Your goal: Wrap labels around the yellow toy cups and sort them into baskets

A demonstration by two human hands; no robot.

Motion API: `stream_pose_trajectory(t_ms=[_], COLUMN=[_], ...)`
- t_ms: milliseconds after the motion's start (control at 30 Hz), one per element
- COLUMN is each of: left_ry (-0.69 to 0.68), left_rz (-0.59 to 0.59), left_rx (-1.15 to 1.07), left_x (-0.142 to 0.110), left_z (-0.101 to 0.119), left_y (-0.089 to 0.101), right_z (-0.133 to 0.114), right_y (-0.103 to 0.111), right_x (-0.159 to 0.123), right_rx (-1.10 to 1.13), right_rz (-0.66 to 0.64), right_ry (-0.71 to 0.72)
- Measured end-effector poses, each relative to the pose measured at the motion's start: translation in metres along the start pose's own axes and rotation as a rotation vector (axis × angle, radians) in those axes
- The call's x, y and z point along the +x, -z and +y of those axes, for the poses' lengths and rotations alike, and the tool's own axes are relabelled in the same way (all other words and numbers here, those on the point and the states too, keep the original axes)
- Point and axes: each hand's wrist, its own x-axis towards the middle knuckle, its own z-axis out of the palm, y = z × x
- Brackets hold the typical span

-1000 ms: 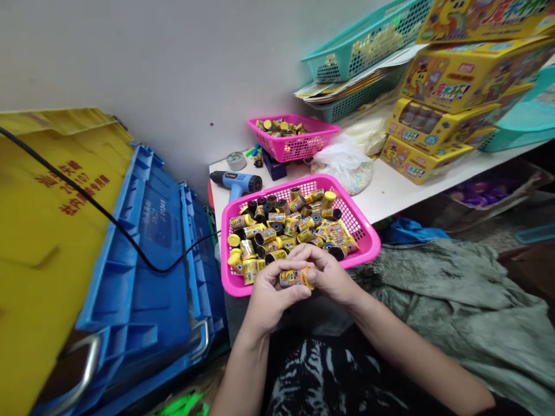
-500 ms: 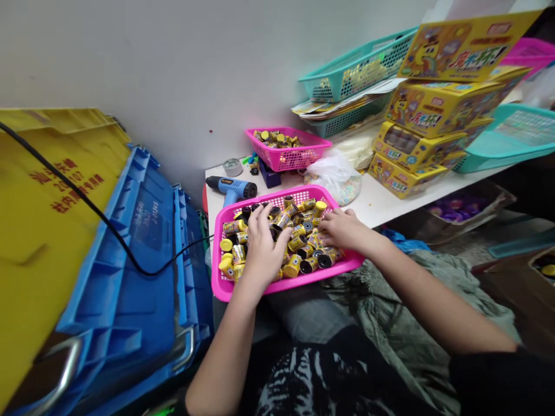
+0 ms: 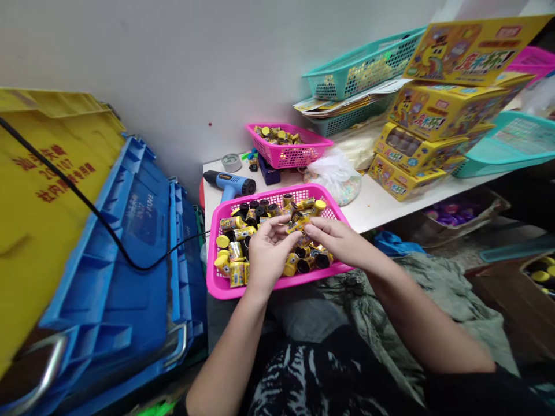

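And there's the front basket (image 3: 218,277) sitting at the near edge of the bench (image 3: 390,199), heaped with small canisters (image 3: 237,274), the left hand (image 3: 269,251) and right hand (image 3: 333,240) right above it! Behind it, a second basket (image 3: 289,156) at the back by the wall (image 3: 130,58). Back left corner, a heat gun (image 3: 229,186) and a tape roll (image 3: 231,162); a plastic bag (image 3: 333,176) just right of that second basket, stacked boxes (image 3: 437,110) over on the right, and a lidded crate (image 3: 121,271) beside the bench on the left.
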Motion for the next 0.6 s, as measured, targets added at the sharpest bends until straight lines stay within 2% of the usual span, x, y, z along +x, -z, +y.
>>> stream_pose_trajectory(t_ms=[133, 200, 267, 367, 467, 600], left_ry=[0.041, 0.040, 0.057, 0.137, 0.185, 0.199], left_rz=[-0.054, -0.018, 0.022, 0.020, 0.018, 0.005], left_rx=[-0.075, -0.076, -0.077, -0.080, -0.071, -0.043], left_x=[-0.002, -0.004, -0.006, -0.009, -0.013, -0.020], left_z=[-0.003, -0.005, -0.005, -0.004, -0.004, -0.004], left_y=[0.013, 0.021, 0.027, 0.036, 0.043, 0.053], right_z=[-0.002, 0.005, 0.015, 0.033, 0.044, 0.042], right_y=[-0.002, 0.004, 0.008, 0.004, -0.007, -0.014], right_x=[0.002, 0.011, 0.022, 0.037, 0.044, 0.050], right_rx=[-0.069, -0.188, -0.466, -0.825, -0.920, -1.015], right_rz=[-0.080, -0.091, -0.096, -0.141, -0.171, -0.192], right_ry=[-0.004, -0.041, -0.158, -0.350, -0.422, -0.527])
